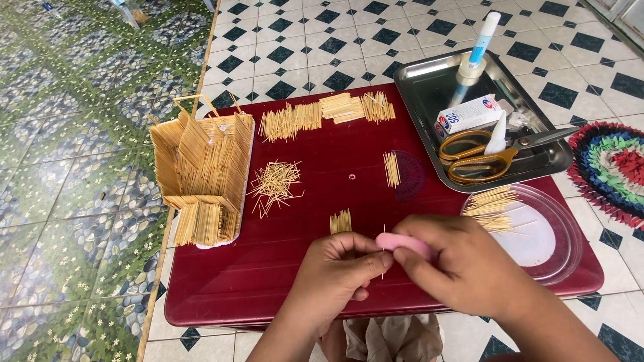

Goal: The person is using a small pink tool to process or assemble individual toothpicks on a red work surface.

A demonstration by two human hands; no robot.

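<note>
Head view: a single toothpick (pixel 383 258) is pinched upright between the fingertips of the left hand (pixel 339 271), low over the near edge of the dark red table (pixel 268 268). A pink cutter (pixel 402 245) is grasped in the right hand (pixel 463 265) and is set against the toothpick; the two hands are touching at the fingertips.

Landmark: the toothpick house (pixel 201 177), standing at the table's left edge on a white base.

- A small aligned bundle of cut sticks (pixel 341 222) lies to the right of the house, just beyond the left hand.
- A loose, tangled heap of toothpicks (pixel 275 184) lies just beside the house on its right.
- A row of glued stick panels (pixel 325 114) is laid along the far edge, right of the house's top.
- A short bundle (pixel 391 169) rests farther right, at the edge of a transparent protractor (pixel 409 175).
- A clear round plate (pixel 537 234) holding long sticks sits well to the right, near the right hand.
- A steel tray (pixel 429 87), far right, holds yellow-handled scissors (pixel 479 157), a small box (pixel 466 115), and a glue bottle (pixel 479 43).
</note>
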